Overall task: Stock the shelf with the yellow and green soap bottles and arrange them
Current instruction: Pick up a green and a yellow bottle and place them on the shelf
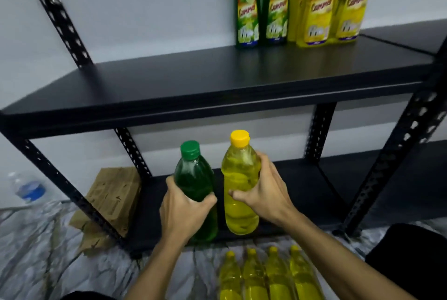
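My left hand (185, 212) grips a green soap bottle (193, 179) around its middle. My right hand (263, 191) grips a yellow soap bottle (239, 179) the same way. Both bottles are upright, side by side, in front of the lower shelf (302, 191). On the upper black shelf (193, 77), at the back right, stand two green bottles (261, 7) and beside them yellow bottles (331, 5), labels facing me. Several yellow bottles (271, 275) stand in a row on the floor below my hands.
Perforated black uprights (58, 14) frame the shelf unit. A brown cardboard piece (113, 195) leans at the unit's left leg. A clear water bottle with a blue label (29, 191) stands on the marbled floor at left. A dark object (411, 258) is at lower right.
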